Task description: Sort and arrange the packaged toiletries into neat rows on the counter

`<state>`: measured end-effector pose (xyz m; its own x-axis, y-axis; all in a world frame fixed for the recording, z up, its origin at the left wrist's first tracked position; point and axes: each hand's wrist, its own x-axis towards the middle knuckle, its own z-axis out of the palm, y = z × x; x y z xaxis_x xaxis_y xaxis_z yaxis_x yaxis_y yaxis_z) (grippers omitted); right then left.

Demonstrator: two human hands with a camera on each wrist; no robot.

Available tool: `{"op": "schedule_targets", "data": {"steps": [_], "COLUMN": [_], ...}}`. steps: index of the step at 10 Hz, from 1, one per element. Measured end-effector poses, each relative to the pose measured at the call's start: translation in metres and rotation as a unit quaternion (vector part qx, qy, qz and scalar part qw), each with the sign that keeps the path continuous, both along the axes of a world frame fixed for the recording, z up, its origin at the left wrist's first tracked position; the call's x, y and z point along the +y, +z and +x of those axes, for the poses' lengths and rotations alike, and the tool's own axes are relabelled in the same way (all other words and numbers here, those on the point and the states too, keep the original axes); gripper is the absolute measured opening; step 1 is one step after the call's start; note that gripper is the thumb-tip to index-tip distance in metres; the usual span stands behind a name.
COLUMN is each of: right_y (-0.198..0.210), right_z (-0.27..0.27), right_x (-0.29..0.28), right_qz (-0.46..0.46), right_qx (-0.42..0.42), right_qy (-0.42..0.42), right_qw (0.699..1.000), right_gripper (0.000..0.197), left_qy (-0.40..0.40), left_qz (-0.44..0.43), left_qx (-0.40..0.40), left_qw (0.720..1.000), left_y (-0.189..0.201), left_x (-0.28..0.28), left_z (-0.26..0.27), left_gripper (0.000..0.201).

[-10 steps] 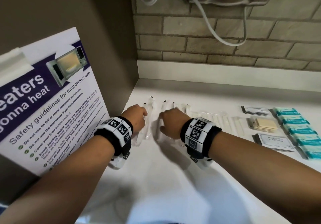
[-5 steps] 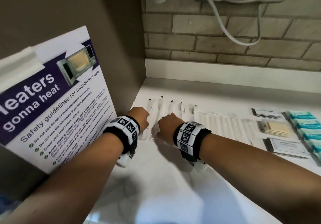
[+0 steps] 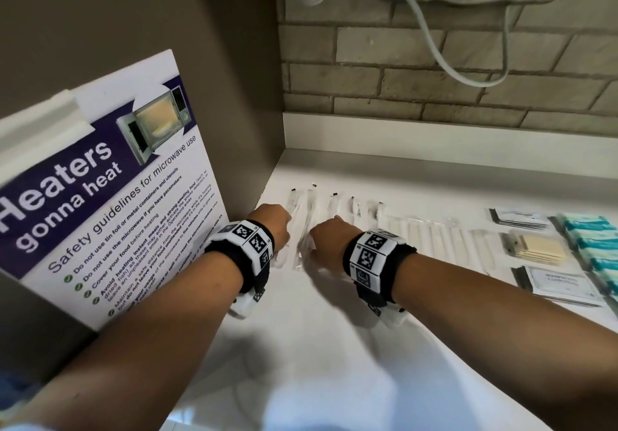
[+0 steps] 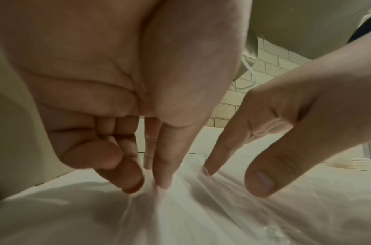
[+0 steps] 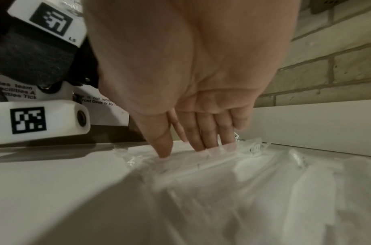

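Note:
Several long clear-wrapped packets [image 3: 302, 216] lie side by side on the white counter [image 3: 334, 347], near its left back corner. My left hand [image 3: 272, 226] is on the leftmost ones. In the left wrist view its thumb and a finger [image 4: 148, 185] pinch the crinkled clear wrapper [image 4: 201, 207], with the other fingers curled. My right hand [image 3: 329, 240] is just to the right. Its straight fingers [image 5: 186, 149] press down on the neighbouring packets [image 5: 222, 165]. The packets' near ends are hidden under both hands.
More clear packets [image 3: 434, 240] continue the row rightward. Beyond them lie grey sachets [image 3: 515, 216], a tan stack [image 3: 535, 246], white sachets [image 3: 561, 283] and teal packets [image 3: 592, 240]. A microwave safety poster [image 3: 100, 196] leans at the left. A white cable [image 3: 434, 46] hangs on the brick wall.
Both hands and the leftmost packets under them have slid a little left, toward the side panel. The head view has turned slightly left.

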<state>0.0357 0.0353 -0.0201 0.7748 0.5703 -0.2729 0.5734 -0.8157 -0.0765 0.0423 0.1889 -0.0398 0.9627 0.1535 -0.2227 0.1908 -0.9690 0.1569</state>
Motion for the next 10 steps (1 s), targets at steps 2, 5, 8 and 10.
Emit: {"op": "schedule_targets", "data": {"steps": [2, 5, 8, 10], "right_y": [-0.002, -0.003, -0.001, 0.005], "right_z": [0.000, 0.003, -0.001, -0.001], "right_x": [0.002, 0.001, -0.001, -0.003], "right_qz": [-0.003, 0.002, 0.003, 0.025], "right_qx": [-0.023, -0.011, 0.004, 0.000], "right_qy": [0.008, 0.007, -0.002, -0.018], "right_qw": [1.000, 1.000, 1.000, 1.000], "right_gripper": [0.037, 0.036, 0.035, 0.039], "left_qy": [0.009, -0.002, -0.005, 0.006], "left_qz": [0.000, 0.020, 0.028, 0.031], "left_qx": [-0.006, 0.010, 0.018, -0.001], "left_qw": [1.000, 1.000, 0.999, 0.999], "left_y": [-0.003, -0.001, 0.003, 0.010], "left_x": [0.001, 0.000, -0.003, -0.005], "left_z": [0.001, 0.002, 0.000, 0.000], "left_gripper": [0.040, 0.036, 0.038, 0.033]}}
